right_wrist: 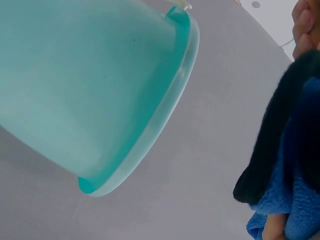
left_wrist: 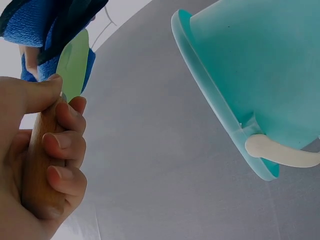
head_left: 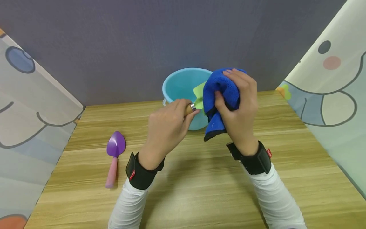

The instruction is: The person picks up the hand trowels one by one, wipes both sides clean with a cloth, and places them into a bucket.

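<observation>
Two white, wrinkled sleeves (head_left: 129,203) worn; two black wristbands (head_left: 145,176), each marked with a red tag (head_left: 132,175), fastened at seven and four o'clock.

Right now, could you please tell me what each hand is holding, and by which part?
The left hand grips the green-bladed tool by its wooden handle; the right hand holds the blue cloth by its bunched upper part.

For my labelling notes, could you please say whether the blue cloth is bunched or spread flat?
Bunched: in the head view, the right hand grips the blue cloth in thick folds.
</observation>
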The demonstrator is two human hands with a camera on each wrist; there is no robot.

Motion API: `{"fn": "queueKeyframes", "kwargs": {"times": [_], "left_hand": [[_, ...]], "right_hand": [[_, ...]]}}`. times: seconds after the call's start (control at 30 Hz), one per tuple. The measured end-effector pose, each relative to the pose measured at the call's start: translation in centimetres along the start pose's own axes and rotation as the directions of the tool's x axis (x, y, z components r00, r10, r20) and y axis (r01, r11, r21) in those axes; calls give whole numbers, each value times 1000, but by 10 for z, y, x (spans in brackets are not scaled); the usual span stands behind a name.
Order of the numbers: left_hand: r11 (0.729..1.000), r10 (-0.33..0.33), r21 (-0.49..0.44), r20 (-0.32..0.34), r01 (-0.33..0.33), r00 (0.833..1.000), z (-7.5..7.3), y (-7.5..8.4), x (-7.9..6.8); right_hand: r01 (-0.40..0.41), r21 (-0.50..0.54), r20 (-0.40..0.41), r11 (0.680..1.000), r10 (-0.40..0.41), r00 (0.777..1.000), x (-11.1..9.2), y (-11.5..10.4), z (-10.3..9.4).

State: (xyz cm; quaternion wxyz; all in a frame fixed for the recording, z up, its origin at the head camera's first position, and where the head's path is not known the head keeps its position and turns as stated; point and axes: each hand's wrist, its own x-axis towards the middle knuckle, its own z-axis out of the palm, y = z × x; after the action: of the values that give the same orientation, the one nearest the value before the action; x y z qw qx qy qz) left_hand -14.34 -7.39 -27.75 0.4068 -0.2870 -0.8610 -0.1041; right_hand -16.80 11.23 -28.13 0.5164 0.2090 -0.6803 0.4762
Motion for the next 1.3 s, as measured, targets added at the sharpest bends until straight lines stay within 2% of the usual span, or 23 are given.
{"fn": "queueKeyframes", "kwargs": {"times": [0.23, 0.57, 0.83, 1.3], "left_hand": [[1000, 2, 8, -7, -2, 1000, 0, -1, 0], [1000, 0, 4, -20, 0, 1000, -2, -3, 0], [1000, -13, 12, -15, 13, 1000, -3, -4, -1], [1000, -9, 27, -28, 9, 1000, -3, -4, -1]], "right_hand": [[-58, -16, -11, 998, 58, 998, 5, 3, -4], [-37, -75, 30, 996, 39, 999, 5, 2, -6], [-57, -99, 89, 993, 66, 994, 2, 2, -6], [-46, 2, 69, 999, 46, 997, 4, 3, -8]]}}
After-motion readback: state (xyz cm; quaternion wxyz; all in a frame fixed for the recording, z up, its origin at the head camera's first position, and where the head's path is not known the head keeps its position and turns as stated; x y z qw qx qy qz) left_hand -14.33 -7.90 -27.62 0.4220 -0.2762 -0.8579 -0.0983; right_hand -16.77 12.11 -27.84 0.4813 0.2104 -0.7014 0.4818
